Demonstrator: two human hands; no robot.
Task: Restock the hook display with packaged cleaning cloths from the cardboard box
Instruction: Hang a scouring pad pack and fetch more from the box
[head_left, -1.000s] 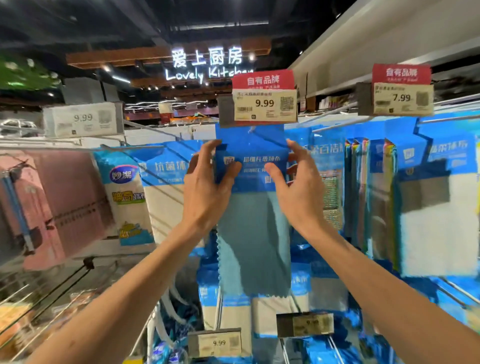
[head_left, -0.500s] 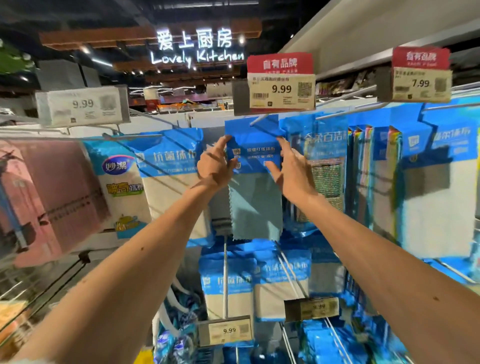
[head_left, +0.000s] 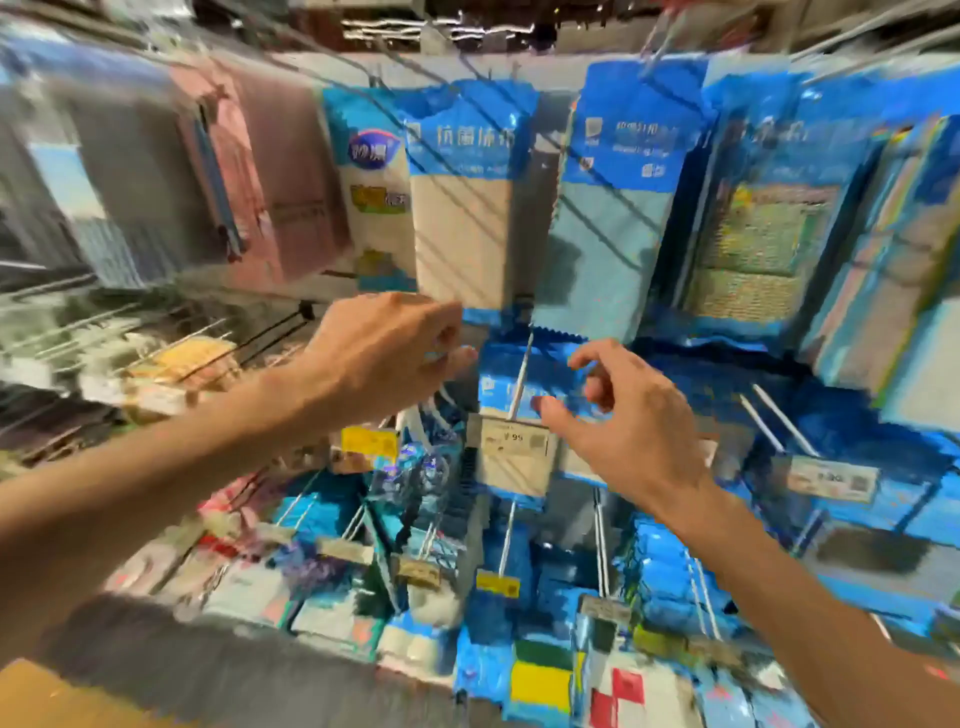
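Blue-headed plastic pack of light-blue cleaning cloth (head_left: 608, 218) hangs upright, image blurred. Left hand (head_left: 384, 358) below-left of it, right hand (head_left: 628, 421) just below. Both released, loosely curled, empty.

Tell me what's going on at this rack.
A person stands at a hook display of packaged cleaning cloths, both bare arms stretched out. A teal cloth pack hangs in the upper row above the hands. The right hand, fingers loosely curled and empty, hovers in front of a blue pack in the row below, near its price tag. The left hand is beside that pack, its fingers curled away from the camera, so whether it holds anything is unclear. The picture is blurred.
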